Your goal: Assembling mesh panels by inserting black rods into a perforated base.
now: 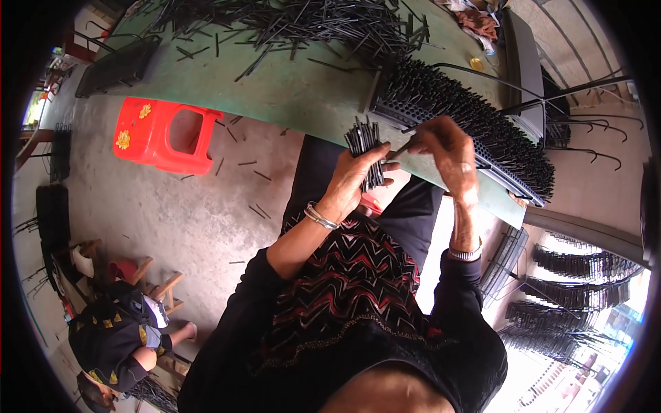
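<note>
My left hand (pixel 350 180) is wrapped round an upright bundle of thin black sticks (pixel 366 141), just off the table's near edge. To its right, my right hand (pixel 449 153) has its fingers pinched together. A single thin black stick (pixel 401 151) slants from those fingers toward the bundle. Right beside that hand lies a long rack (pixel 492 164) with a perforated side, densely filled with upright black sticks (pixel 468 103). The fingertips of the right hand are partly blurred.
A green table (pixel 275 103) carries a loose heap of black sticks (pixel 303 27) at its far side. A red plastic stool (pixel 155 141) lies tipped on the floor, left, near scattered sticks. Another person (pixel 124 330) sits lower left. Wire hooks (pixel 592 127) stick out at right.
</note>
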Demonstrator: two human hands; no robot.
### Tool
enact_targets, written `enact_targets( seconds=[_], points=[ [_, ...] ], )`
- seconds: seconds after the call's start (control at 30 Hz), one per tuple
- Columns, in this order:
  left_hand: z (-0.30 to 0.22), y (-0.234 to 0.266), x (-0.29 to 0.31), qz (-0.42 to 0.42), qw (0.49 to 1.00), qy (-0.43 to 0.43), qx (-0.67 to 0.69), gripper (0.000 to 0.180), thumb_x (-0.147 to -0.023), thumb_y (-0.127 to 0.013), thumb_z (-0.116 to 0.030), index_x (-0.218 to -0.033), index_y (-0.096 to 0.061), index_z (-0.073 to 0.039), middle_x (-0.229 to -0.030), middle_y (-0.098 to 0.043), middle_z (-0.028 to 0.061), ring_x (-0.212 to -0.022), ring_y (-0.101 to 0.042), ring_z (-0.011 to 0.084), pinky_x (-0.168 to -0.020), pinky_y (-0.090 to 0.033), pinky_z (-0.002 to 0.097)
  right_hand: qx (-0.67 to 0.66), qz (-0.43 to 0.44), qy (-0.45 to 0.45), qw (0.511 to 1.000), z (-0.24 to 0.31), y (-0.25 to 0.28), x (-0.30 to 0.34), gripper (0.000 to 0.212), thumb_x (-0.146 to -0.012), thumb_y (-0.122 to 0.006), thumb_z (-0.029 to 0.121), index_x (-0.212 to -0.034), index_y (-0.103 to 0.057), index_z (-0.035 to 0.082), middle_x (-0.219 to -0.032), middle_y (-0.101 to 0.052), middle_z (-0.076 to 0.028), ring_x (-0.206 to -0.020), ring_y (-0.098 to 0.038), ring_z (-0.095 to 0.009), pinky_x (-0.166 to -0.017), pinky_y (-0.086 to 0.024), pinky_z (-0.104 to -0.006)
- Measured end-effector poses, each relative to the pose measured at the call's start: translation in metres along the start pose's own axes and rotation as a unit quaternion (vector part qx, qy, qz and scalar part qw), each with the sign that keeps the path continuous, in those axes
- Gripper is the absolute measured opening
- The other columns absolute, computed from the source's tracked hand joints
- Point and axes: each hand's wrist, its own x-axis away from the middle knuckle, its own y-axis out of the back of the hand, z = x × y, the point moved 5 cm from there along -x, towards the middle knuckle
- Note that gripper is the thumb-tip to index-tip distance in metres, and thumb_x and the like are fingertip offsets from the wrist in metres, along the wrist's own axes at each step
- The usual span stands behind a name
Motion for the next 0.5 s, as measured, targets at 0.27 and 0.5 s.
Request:
enact_targets(
  seconds=[0.27, 0.5],
  points=[
    [0.005, 0.003, -0.005, 0.022, 0.998, 0.002, 0.065, 0.026, -0.087, -0.068, -0.021, -0.105, -0.06, -0.005, -0.092, -0.068, 0.0138, -0.083, -0.069, 0.0264, -0.062, -0.057, 0.0361, 0.078, -0.218, 0.14, 0.963, 0.011, 0.003, -0.018, 0.008, -0.09, -0.059, -0.001, -0.098, -0.059, -0.001, -0.086, -0.068, -0.007, -0.081, -0.067, -0.012, -0.071, -0.049, -0.0213],
    [0.002, 0.005, -0.004, 0.008, 0.998, -0.017, 0.052, 0.022, -0.088, -0.067, -0.021, -0.098, -0.062, -0.002, -0.082, -0.068, 0.0122, -0.065, -0.063, 0.0186, -0.055, -0.053, 0.0315, 0.215, -0.2, 0.178, 0.939, 0.007, -0.004, -0.03, 0.007, -0.091, -0.058, 0.004, -0.097, -0.058, 0.001, -0.081, -0.071, -0.009, -0.078, -0.068, -0.01, -0.064, -0.049, -0.0219]
  ],
)
